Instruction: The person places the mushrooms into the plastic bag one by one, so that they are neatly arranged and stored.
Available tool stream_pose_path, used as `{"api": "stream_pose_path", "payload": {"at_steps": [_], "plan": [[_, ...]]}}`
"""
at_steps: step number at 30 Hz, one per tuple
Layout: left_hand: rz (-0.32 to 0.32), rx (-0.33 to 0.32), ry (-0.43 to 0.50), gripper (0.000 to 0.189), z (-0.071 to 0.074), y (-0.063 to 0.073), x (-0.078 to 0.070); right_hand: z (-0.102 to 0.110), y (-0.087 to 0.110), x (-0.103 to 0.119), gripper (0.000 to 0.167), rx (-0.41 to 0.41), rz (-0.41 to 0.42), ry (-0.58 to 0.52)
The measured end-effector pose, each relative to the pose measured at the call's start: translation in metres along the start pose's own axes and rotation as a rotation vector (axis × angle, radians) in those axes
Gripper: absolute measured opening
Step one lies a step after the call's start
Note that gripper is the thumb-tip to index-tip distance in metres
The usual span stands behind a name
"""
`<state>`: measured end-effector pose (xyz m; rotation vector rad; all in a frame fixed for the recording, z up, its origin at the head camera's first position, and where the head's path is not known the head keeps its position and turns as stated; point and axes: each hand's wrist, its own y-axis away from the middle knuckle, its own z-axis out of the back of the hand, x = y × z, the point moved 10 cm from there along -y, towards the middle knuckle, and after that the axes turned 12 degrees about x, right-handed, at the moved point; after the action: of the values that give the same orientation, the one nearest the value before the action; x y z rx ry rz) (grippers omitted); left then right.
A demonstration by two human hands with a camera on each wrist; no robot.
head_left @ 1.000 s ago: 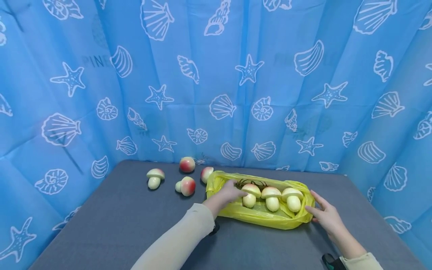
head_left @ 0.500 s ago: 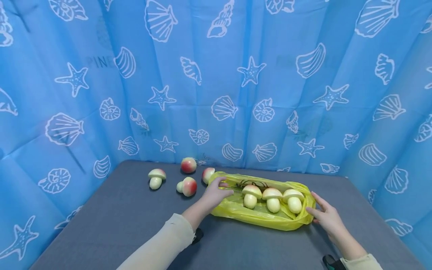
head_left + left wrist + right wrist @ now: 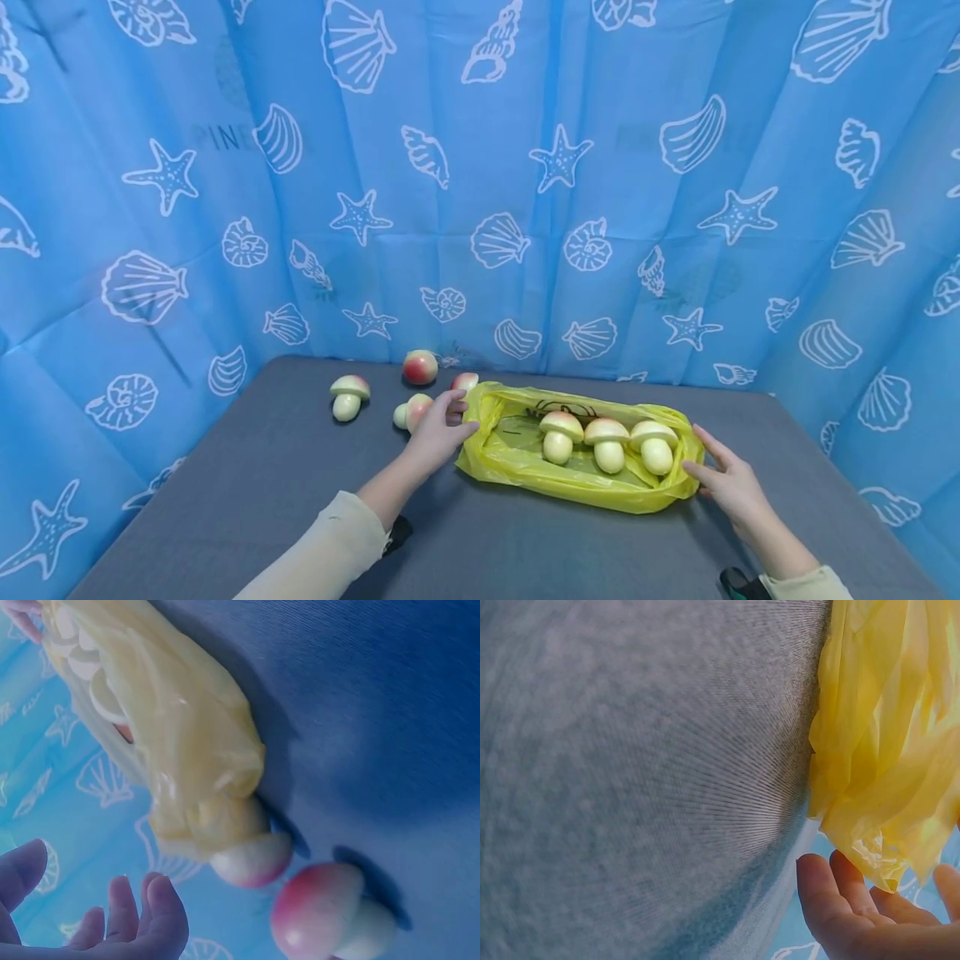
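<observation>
Yellow plastic bag on the grey table, three toy mushrooms inside
Probably light, floppy and slippery; best held at both ends. The left hand, spread and empty, is beside its left end; the right hand, relaxed, is at its right, no firm grip visible.

The yellow bag lies open on the tabletop, three mushrooms upright inside; four reddish mushrooms lie left.

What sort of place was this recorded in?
Probably a makeshift filming booth: a shell-print curtain hangs behind and beside a grey table, with mushrooms in and beside a yellow bag.
</observation>
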<state>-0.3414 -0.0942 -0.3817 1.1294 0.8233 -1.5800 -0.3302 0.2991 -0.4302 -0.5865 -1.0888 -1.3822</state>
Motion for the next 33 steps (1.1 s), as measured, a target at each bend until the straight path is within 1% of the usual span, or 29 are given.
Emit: {"api": "stream_pose_path", "payload": {"at_steps": [5, 9, 12, 15, 20, 23, 26, 29, 33], "plan": [[-0.001, -0.058, -0.039, 0.052, 0.016, 0.007, 0.008, 0.000, 0.000, 0.000, 0.074, -0.003, 0.000, 0.005], [-0.026, -0.100, -0.019, 0.050, 0.027, 0.012, 0.014, 0.000, -0.001, 0.001, 0.074, 0.001, 0.001, 0.001], [-0.031, -0.127, -0.008, 0.050, 0.035, 0.016, 0.017, 0.000, -0.001, 0.001, 0.074, 0.001, -0.002, -0.003], [-0.023, -0.144, -0.012, 0.051, 0.042, 0.020, 0.020, 0.000, -0.001, 0.000, 0.074, 0.000, -0.008, -0.007], [-0.011, -0.173, -0.055, 0.051, 0.053, 0.023, 0.024, 0.001, -0.001, -0.002, 0.075, 0.004, -0.011, 0.000], [-0.001, -0.178, -0.068, 0.051, 0.058, 0.022, 0.029, 0.001, -0.001, -0.002, 0.075, 0.010, -0.008, 0.009], [0.011, -0.168, -0.084, 0.054, 0.064, 0.020, 0.035, 0.001, -0.002, -0.002, 0.074, 0.017, -0.005, 0.014], [0.023, -0.151, -0.110, 0.059, 0.069, 0.017, 0.042, 0.001, -0.002, -0.001, 0.075, 0.020, -0.004, 0.008], [0.035, -0.107, -0.152, 0.070, 0.076, 0.014, 0.051, 0.000, -0.003, 0.000, 0.075, 0.020, -0.006, -0.001]]}}
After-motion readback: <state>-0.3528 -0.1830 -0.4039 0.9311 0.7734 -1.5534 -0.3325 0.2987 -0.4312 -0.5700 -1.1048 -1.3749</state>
